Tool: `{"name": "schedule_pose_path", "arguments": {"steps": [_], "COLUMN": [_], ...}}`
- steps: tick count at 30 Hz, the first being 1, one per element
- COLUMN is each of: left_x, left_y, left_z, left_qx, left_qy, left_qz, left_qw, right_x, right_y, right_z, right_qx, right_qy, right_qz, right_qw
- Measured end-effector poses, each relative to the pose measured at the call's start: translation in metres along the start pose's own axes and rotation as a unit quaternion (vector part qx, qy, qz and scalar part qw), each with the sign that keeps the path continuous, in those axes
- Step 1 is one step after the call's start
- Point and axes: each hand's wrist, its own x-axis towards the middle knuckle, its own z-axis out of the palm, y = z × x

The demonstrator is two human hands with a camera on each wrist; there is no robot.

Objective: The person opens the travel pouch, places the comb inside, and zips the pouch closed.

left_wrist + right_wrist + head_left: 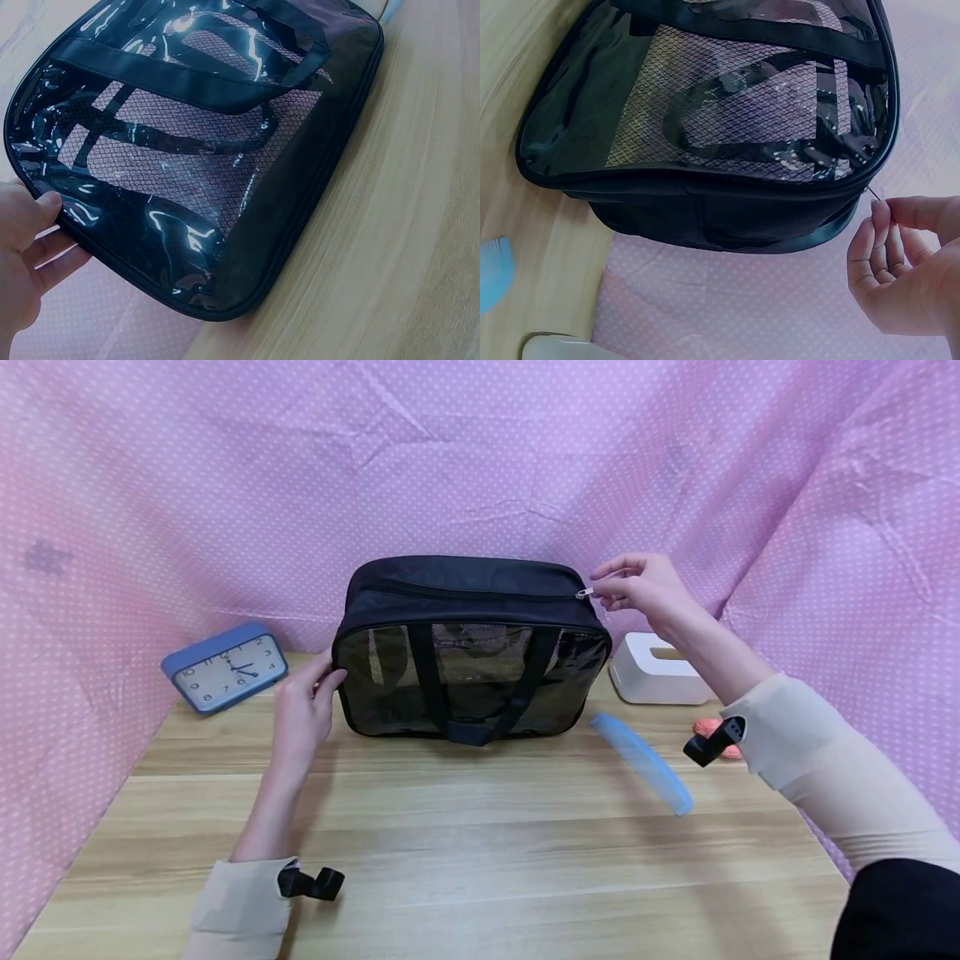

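A black see-through zip bag (pixel 480 672) with dark strap handles stands upright near the back of the table. My left hand (pixel 302 697) grips its left edge, the thumb on the front panel and the fingers behind, as the left wrist view also shows. At the bag's top right corner, my right hand (pixel 647 587) pinches the silver zipper pull (pixel 584 593) between thumb and fingers. In the right wrist view that pull (pixel 873 193) sits at the tips of the right hand (pixel 904 259). The zipper line runs along the top; whether it gapes I cannot tell.
A blue clock (pixel 228 668) leans at the left. To the bag's right are a white tissue box (pixel 656 685), a light blue comb (pixel 643 764) and a coral-coloured item (pixel 707 727), partly hidden by the right wrist's camera. Pink dotted cloth (pixel 480 460) hangs around the wooden table (pixel 480 843).
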Motion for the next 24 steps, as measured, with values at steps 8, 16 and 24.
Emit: {"name": "schedule_pose_path", "arguments": {"steps": [8, 16, 24], "left_x": [0.0, -0.002, -0.002], "left_y": [0.002, 0.003, 0.005], "left_z": [0.0, 0.001, 0.001], "left_qx": [0.001, 0.003, 0.012], "left_qy": [0.002, 0.007, 0.0], "left_qz": [0.004, -0.003, -0.013], "left_qw": [1.0, 1.0, 0.9998], "right_x": [0.004, 0.008, 0.012], "right_y": [-0.021, -0.039, -0.053], "right_z": [0.011, 0.026, 0.038], "right_qx": [-0.041, -0.073, -0.084], "right_qy": [-0.017, -0.037, -0.041], "right_qz": [-0.009, -0.018, -0.01], "right_qw": [0.999, 0.9965, 0.9956]}}
